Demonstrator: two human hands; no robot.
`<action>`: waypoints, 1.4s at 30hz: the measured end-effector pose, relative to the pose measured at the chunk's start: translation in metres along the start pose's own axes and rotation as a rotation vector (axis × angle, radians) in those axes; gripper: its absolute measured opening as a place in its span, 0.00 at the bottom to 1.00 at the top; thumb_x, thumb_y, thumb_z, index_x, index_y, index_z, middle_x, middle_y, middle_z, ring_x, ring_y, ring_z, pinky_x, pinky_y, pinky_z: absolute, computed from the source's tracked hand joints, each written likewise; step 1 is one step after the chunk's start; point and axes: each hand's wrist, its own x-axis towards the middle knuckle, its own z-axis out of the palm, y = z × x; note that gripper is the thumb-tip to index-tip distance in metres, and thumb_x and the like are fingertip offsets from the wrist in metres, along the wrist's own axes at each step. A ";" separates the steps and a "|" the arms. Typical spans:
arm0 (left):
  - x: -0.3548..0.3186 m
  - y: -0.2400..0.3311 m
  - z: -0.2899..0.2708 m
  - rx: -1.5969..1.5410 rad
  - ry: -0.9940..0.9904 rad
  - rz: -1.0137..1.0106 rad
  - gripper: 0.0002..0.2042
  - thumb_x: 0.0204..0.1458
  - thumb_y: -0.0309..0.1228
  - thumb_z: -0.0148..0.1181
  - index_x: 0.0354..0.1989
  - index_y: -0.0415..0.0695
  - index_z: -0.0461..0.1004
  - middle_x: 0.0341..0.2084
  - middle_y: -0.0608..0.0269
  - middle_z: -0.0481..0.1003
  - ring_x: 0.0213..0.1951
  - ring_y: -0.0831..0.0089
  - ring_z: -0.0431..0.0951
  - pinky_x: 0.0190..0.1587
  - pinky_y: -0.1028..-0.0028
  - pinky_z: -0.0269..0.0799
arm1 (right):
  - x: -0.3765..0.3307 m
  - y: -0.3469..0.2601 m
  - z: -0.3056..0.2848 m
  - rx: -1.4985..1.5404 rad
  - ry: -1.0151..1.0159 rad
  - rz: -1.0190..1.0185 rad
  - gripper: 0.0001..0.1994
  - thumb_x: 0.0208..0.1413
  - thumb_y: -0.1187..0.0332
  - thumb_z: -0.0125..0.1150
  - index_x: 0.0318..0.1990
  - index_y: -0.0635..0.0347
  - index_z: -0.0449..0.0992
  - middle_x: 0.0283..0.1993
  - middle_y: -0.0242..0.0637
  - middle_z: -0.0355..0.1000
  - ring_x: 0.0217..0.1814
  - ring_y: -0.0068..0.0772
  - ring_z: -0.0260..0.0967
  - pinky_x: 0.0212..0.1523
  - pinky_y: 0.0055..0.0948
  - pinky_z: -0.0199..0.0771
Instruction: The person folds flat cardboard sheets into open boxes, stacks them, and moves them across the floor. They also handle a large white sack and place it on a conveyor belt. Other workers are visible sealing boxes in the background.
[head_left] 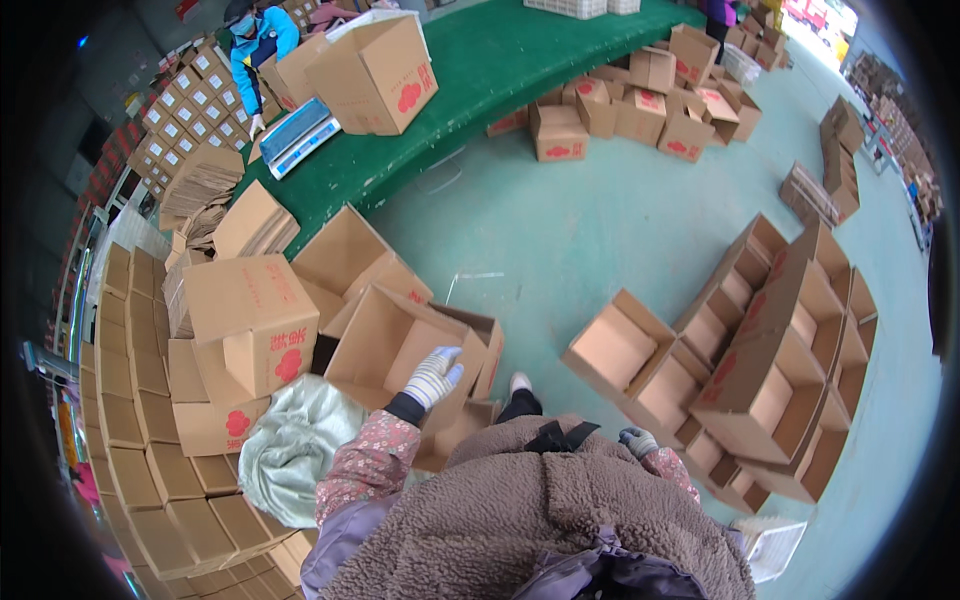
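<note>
Holding left hand (pixel 432 377) out, fingers loosely extended, over open carton (pixel 385 340); right hand (pixel 637 441) low, can't tell whether curled. Standing this side of green tabletop's (pixel 480 60) near edge. Probably light, stiff, crushable; best lifted by opposite rims!
</note>
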 end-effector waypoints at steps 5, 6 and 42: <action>0.083 -0.029 0.029 0.242 -0.120 0.010 0.21 0.44 0.39 0.51 0.46 0.42 0.65 0.44 0.50 0.66 0.49 0.57 0.64 0.51 0.62 0.58 | 0.069 -0.084 -0.025 -0.049 0.126 -0.002 0.08 0.51 0.68 0.52 0.35 0.62 0.71 0.24 0.32 0.68 0.23 0.24 0.65 0.22 0.25 0.66; 0.098 -0.034 0.031 0.330 -0.126 0.028 0.21 0.44 0.41 0.51 0.46 0.43 0.65 0.44 0.51 0.66 0.50 0.58 0.63 0.52 0.61 0.57 | 0.087 -0.103 -0.026 -0.024 0.139 -0.077 0.08 0.51 0.68 0.51 0.35 0.62 0.71 0.24 0.32 0.68 0.23 0.25 0.65 0.22 0.25 0.66; 0.101 0.030 0.049 0.262 0.113 -0.663 0.19 0.40 0.24 0.48 0.45 0.43 0.64 0.44 0.58 0.65 0.51 0.60 0.61 0.56 0.57 0.50 | 0.339 -0.257 -0.107 -0.130 -0.340 0.464 0.05 0.53 0.68 0.48 0.36 0.57 0.66 0.22 0.30 0.62 0.18 0.21 0.57 0.14 0.17 0.53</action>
